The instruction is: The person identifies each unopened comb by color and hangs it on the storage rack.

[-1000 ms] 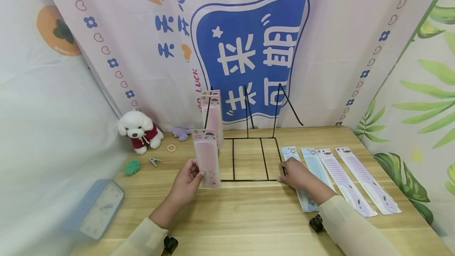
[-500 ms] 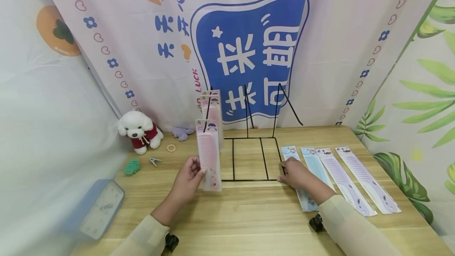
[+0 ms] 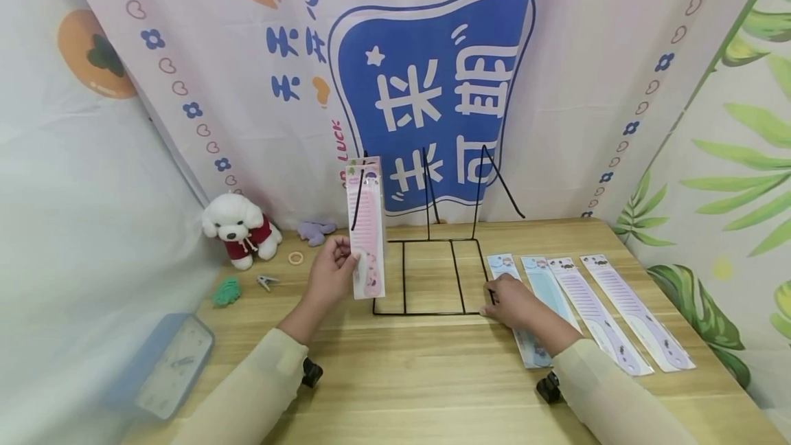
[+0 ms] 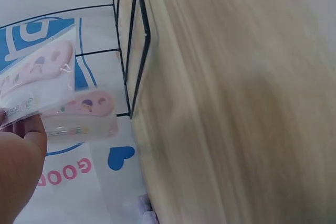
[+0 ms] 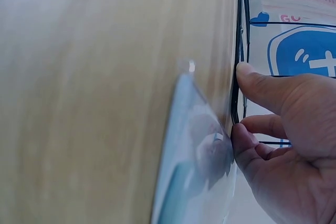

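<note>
My left hand (image 3: 334,270) pinches the lower left edge of a packaged pink comb (image 3: 369,246), which stands upright at the left prong of a black wire rack (image 3: 426,313). The prong's tip (image 3: 356,215) sticks out in front of the card. Behind it, another pink comb pack (image 4: 97,103) shows in the left wrist view, on the same prong. With thumb and fingers, my right hand (image 3: 514,301) grips the front right corner of the rack's base. In the right wrist view, thumb and fingertips (image 5: 244,70) lie right at the black wire.
To the right lie blue comb packs (image 3: 546,287), one partly under my right hand, and purple comb packs (image 3: 636,311). At left are a plush dog (image 3: 237,225), wooden ring (image 3: 296,258), clip (image 3: 268,283), green coil (image 3: 226,292) and clock (image 3: 173,366). A printed curtain (image 3: 575,88) hangs behind.
My left hand has moved up and away from me with the pink comb pack, whose top went onto the left prong and slid back toward the packs behind. The right hand stays on the rack.
</note>
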Demonstrator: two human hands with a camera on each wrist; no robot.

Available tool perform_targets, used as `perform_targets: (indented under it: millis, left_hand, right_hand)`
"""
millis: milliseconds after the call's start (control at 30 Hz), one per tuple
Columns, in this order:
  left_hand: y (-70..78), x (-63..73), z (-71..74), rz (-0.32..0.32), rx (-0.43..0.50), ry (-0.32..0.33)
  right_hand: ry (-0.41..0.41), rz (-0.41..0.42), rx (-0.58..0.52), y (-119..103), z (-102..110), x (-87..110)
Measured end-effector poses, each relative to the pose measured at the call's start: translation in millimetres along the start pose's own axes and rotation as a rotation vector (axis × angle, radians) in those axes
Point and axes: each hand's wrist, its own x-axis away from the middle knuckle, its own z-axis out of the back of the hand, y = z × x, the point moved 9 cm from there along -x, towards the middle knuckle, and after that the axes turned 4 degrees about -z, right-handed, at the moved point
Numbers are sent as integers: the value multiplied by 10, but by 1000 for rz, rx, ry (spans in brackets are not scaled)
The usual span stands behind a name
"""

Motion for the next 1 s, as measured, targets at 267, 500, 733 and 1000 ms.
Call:
perform_targets:
  millis: [267, 500, 733, 1000]
  left_hand:
    - [-134, -109, -9, 31, -49, 35]
    - [-238, -206, -65, 29, -100, 51]
    - [-362, -274, -93, 37, -156, 49]
    - [-449, -312, -114, -23, -255, 30]
  right_hand:
    - [5, -1, 17, -11, 26, -18]
    - [-6, -6, 2, 2, -6, -16]
    - [-16, -5, -7, -13, -18, 10]
    - [-10, -4, 13, -13, 8, -5]
